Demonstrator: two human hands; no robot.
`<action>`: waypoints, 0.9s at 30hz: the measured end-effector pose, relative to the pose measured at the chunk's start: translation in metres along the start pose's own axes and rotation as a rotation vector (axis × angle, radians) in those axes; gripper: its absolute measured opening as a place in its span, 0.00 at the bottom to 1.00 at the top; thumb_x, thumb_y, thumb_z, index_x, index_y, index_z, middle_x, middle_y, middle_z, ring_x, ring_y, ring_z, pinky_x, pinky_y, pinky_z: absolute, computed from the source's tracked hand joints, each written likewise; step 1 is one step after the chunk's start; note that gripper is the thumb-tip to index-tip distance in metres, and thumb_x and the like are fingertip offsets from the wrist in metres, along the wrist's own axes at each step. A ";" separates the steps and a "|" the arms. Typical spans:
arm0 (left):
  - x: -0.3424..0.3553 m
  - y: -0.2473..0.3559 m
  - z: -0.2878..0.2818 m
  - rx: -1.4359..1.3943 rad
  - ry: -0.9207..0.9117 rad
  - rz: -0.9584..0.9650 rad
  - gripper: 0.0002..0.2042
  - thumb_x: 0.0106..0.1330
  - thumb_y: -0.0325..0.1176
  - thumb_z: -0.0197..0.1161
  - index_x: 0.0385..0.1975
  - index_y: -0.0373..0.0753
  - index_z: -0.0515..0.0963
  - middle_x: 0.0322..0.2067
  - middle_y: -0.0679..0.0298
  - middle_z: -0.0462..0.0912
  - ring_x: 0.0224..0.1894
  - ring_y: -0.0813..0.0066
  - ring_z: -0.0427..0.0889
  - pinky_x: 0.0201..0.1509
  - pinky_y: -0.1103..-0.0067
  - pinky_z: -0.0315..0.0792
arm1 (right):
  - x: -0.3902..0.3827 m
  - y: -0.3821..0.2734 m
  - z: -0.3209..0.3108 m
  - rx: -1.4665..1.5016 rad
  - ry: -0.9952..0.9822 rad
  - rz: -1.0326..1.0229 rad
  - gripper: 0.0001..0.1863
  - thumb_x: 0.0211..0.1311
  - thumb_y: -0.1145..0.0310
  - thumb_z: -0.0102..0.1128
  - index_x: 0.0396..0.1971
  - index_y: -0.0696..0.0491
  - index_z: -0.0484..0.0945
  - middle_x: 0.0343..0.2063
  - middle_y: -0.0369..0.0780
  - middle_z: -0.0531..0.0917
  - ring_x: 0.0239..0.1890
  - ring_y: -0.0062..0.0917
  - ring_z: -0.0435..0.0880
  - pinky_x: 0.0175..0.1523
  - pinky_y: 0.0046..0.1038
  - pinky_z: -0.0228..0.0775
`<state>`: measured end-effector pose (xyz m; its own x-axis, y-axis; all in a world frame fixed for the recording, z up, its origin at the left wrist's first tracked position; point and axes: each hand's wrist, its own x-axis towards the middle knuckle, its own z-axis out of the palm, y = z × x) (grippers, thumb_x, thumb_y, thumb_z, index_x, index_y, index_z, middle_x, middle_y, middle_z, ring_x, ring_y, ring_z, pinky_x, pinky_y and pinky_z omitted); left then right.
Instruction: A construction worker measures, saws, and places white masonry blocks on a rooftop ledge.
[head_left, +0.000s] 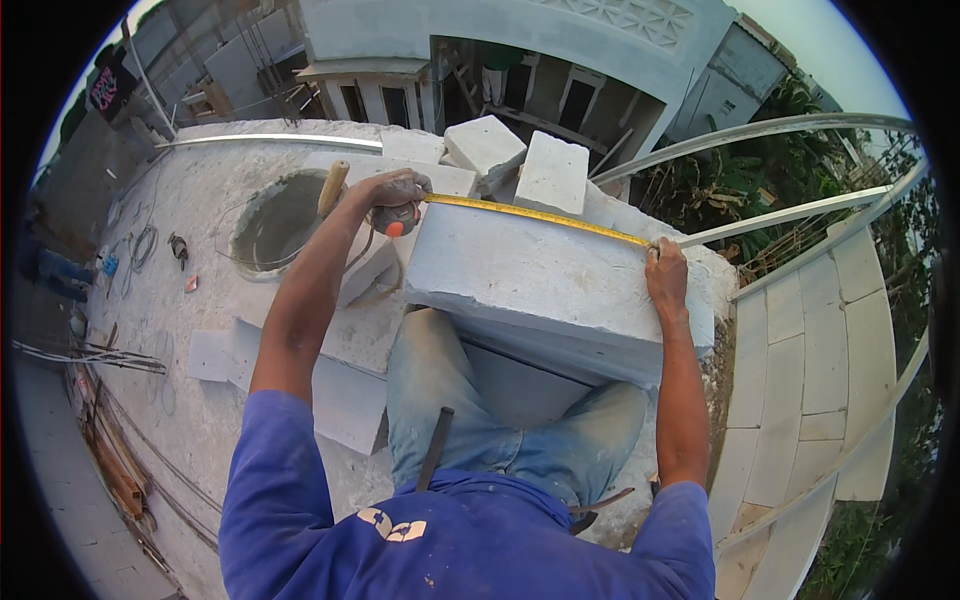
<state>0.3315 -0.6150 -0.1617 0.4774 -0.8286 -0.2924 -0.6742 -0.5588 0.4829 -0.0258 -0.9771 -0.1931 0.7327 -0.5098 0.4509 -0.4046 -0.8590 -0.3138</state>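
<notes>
A long pale concrete block (530, 265) lies across in front of my knees, on top of another block. Along its far top edge runs the yellow blade of a tape measure (540, 216), drawn out nearly straight. At the block's far left corner my left hand (398, 187) is closed around the tape's case, whose orange part shows below the fingers. My right hand (666, 270) pinches the blade's other end at the far right corner, its fingers closed. The exact end of the blade is hidden by those fingers.
A round mortar bucket (262, 235) stands left of the block, a wooden-handled tool (333, 188) at its rim. Loose blocks (553, 172) lie beyond. A drill (178, 250) and coiled cable (143, 245) lie far left. Metal rails (780, 215) border the right drop.
</notes>
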 end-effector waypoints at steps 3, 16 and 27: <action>-0.016 -0.017 -0.003 -0.021 0.013 -0.060 0.13 0.65 0.36 0.52 0.42 0.38 0.79 0.28 0.64 0.79 0.29 0.77 0.78 0.36 0.77 0.74 | 0.006 -0.005 0.017 0.046 0.052 -0.045 0.08 0.60 0.73 0.58 0.37 0.61 0.77 0.34 0.52 0.79 0.41 0.48 0.80 0.47 0.43 0.72; -0.016 -0.011 0.002 -0.109 0.000 -0.010 0.12 0.63 0.32 0.53 0.40 0.35 0.80 0.30 0.61 0.83 0.32 0.75 0.80 0.41 0.76 0.72 | 0.000 0.005 0.001 0.065 -0.022 -0.058 0.07 0.58 0.74 0.55 0.31 0.63 0.77 0.31 0.55 0.79 0.37 0.52 0.80 0.45 0.45 0.72; -0.113 0.024 0.044 -0.115 0.057 -0.014 0.12 0.66 0.35 0.49 0.39 0.35 0.77 0.30 0.55 0.80 0.38 0.62 0.80 0.45 0.69 0.71 | -0.086 -0.026 -0.051 0.079 -0.077 -0.014 0.06 0.58 0.75 0.56 0.34 0.62 0.75 0.31 0.53 0.77 0.37 0.51 0.79 0.43 0.46 0.71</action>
<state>0.2364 -0.5366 -0.1537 0.5197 -0.8157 -0.2541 -0.5999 -0.5602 0.5712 -0.1061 -0.9135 -0.1816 0.7792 -0.4900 0.3908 -0.3522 -0.8581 -0.3738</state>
